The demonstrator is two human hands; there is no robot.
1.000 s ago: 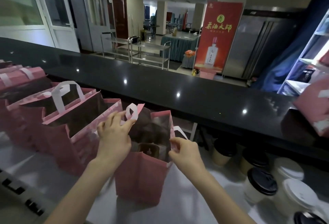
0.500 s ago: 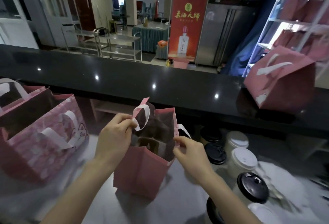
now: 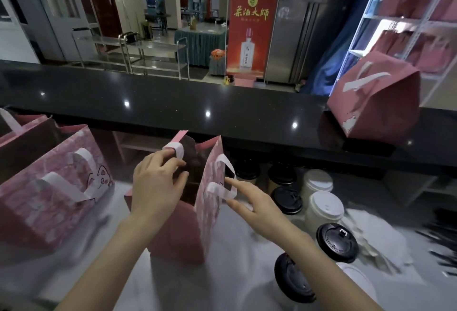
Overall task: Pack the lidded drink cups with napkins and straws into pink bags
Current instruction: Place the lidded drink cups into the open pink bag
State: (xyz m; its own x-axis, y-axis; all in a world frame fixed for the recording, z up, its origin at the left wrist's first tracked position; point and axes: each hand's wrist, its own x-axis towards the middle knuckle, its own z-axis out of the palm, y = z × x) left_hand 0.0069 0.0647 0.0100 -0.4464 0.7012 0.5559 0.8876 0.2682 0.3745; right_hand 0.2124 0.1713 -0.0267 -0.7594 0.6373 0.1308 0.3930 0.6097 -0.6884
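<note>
A pink bag (image 3: 188, 226) with white handles stands upright and open on the white worktop in front of me. My left hand (image 3: 155, 184) grips its near-left rim, fingers curled over the edge by a handle. My right hand (image 3: 249, 205) is off the bag's right side, fingers spread, tips beside the right handle loop. Several lidded cups stand to the right: one with a black lid (image 3: 336, 242), one with a white lid (image 3: 324, 208). White napkins (image 3: 371, 231) lie past them. Dark straws (image 3: 442, 239) lie blurred at the far right.
Other open pink bags (image 3: 49, 194) stand at the left. A black counter (image 3: 197, 105) runs across behind, with a closed pink bag (image 3: 376, 103) on its right end. A white shelf rack (image 3: 420, 21) with more pink bags stands at the far right.
My right hand has let go of the bag's right rim and opened beside it. My view has swung right, so the left-hand bags sit nearer the frame edge.
</note>
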